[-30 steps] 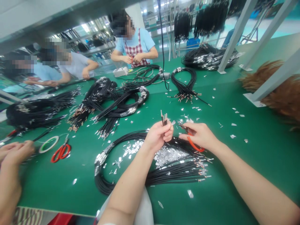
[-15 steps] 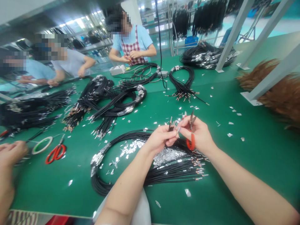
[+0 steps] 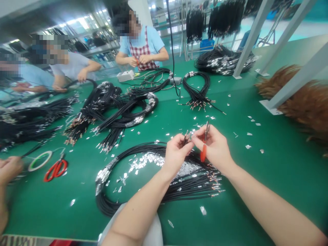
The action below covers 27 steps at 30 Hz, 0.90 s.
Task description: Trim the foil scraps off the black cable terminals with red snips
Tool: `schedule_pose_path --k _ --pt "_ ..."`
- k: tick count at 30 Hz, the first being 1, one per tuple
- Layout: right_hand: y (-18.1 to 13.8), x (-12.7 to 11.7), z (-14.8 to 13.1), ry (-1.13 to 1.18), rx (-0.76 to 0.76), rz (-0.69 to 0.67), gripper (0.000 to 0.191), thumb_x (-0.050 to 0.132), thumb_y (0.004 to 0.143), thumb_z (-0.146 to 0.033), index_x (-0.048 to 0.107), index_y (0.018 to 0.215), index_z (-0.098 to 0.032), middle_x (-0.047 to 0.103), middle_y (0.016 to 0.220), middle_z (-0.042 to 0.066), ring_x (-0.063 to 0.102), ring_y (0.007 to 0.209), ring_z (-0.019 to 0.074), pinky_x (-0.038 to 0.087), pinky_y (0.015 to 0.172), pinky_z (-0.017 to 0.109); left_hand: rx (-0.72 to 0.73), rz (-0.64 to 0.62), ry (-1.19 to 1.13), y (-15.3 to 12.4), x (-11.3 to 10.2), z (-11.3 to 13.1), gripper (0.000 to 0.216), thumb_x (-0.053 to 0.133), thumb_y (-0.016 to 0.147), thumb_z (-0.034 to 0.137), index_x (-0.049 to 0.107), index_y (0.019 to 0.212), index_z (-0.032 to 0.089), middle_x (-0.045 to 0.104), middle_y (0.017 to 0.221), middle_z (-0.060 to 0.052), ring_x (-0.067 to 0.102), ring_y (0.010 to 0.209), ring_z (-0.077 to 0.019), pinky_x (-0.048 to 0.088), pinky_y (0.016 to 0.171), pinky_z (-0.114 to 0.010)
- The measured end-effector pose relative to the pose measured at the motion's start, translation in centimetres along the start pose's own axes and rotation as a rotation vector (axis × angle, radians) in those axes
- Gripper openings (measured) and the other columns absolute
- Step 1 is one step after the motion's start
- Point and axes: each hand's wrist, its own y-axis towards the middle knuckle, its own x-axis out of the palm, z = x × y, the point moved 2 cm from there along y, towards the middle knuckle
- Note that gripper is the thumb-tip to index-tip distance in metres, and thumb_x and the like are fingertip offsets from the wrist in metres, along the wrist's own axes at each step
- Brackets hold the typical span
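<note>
My left hand [image 3: 176, 153] is closed around the ends of several black cables [image 3: 186, 139], whose stripped tips point up. Close against it, my right hand [image 3: 215, 145] holds red-handled scissors [image 3: 203, 153] in its palm, blades upward. Its thumb and forefinger pinch at the cable tips; what lies between them is too small to make out. Below both hands a looped bundle of black cables [image 3: 107, 201] lies on the green table [image 3: 230, 218], bound with silvery wrap [image 3: 102, 176]. Scraps of silver foil [image 3: 146, 161] are heaped inside the loop, partly hidden by my left arm.
At left lie another pair of red scissors [image 3: 56, 169] and a tape roll [image 3: 40, 161], beside a co-worker's hand [image 3: 10, 169]. More cable bundles [image 3: 133, 109] cover the table's far left. Grey metal posts [image 3: 284, 90] rise at right before brown bristly material [image 3: 304, 106]. Co-workers sit opposite.
The scissors in my right hand have turned, so the blades look closer together and the handles edge-on. Both hands stay together at the cable tips. The whole view has shifted slightly.
</note>
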Motion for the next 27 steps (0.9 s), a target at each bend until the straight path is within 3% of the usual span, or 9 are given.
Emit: schedule_pose_path --k 3,9,13,16,18,21,25,27 --pt "0.1 -0.2 0.1 0.002 -0.009 -0.007 0.01 0.061 0.073 -0.016 0.053 0.075 -0.02 0.059 0.073 -0.001 0.057 0.068 0.0134 0.046 0.068 0.031 -0.035 -0.025 -0.013 0.1 -0.2 0.0 0.023 0.071 0.067 0.028 0.052 0.066 0.015 0.051 0.054 0.005 0.043 0.047 -0.0054 0.034 0.046 -0.019" --pt "1.1 -0.6 1.2 0.079 -0.028 -0.13 0.016 0.064 0.07 -0.02 0.048 0.071 -0.021 0.059 0.068 -0.002 0.056 0.064 0.013 0.046 0.065 0.031 -0.146 -0.245 -0.108 0.6 -1.0 0.6 0.021 0.066 0.073 0.033 0.057 0.069 0.014 0.051 0.052 0.003 0.041 0.044 -0.0052 0.03 0.045 -0.019" --pt "1.7 -0.7 2.7 -0.081 0.01 0.007 0.018 0.063 0.071 -0.022 0.046 0.067 -0.021 0.054 0.063 -0.003 0.049 0.058 0.0117 0.042 0.06 0.029 -0.16 -0.345 -0.081 0.6 -1.0 0.7 0.02 0.069 0.071 0.032 0.06 0.068 0.014 0.053 0.057 0.001 0.045 0.051 -0.0072 0.034 0.05 -0.021" --pt "1.8 -0.4 3.2 -0.057 0.09 0.001 0.021 0.067 0.069 -0.025 0.047 0.068 -0.02 0.051 0.062 -0.004 0.048 0.057 0.0116 0.041 0.059 0.028 -0.038 -0.172 -0.065 0.7 -0.9 0.7 0.015 0.07 0.069 0.028 0.063 0.07 0.016 0.056 0.072 0.0 0.049 0.065 -0.0093 0.041 0.061 -0.023" --pt "1.5 0.2 2.9 0.118 0.139 -0.091 0.025 0.071 0.066 -0.028 0.047 0.071 -0.021 0.055 0.068 -0.003 0.054 0.064 0.0131 0.045 0.065 0.031 0.062 -0.032 -0.057 0.7 -0.9 0.8 0.01 0.071 0.068 0.025 0.066 0.071 0.017 0.055 0.081 0.0 0.051 0.076 -0.0105 0.043 0.073 -0.024" --pt "0.8 1.2 2.1 0.312 0.16 -0.124 0.028 0.073 0.064 -0.028 0.047 0.073 -0.021 0.057 0.079 -0.002 0.058 0.075 0.014 0.047 0.076 0.033 0.155 0.051 0.0 0.5 -0.8 1.0 0.006 0.069 0.07 0.024 0.069 0.073 0.019 0.053 0.086 -0.001 0.052 0.086 -0.013 0.042 0.085 -0.027" --pt "0.2 2.2 1.7 0.349 0.157 -0.098 0.03 0.073 0.063 -0.025 0.044 0.07 -0.021 0.052 0.07 -0.005 0.054 0.067 0.0115 0.045 0.07 0.03 0.216 0.088 0.07 0.4 -0.9 1.4 0.006 0.065 0.075 0.024 0.068 0.075 0.019 0.054 0.087 -0.002 0.052 0.092 -0.0142 0.041 0.086 -0.026" --pt "0.2 2.4 1.8 0.374 0.169 -0.115 0.033 0.072 0.063 -0.024 0.04 0.069 -0.022 0.052 0.066 -0.005 0.052 0.065 0.0117 0.044 0.068 0.03 0.22 0.138 0.033 0.5 -1.2 1.6 0.009 0.062 0.078 0.027 0.064 0.075 0.018 0.055 0.083 -0.001 0.053 0.085 -0.0125 0.042 0.08 -0.025"
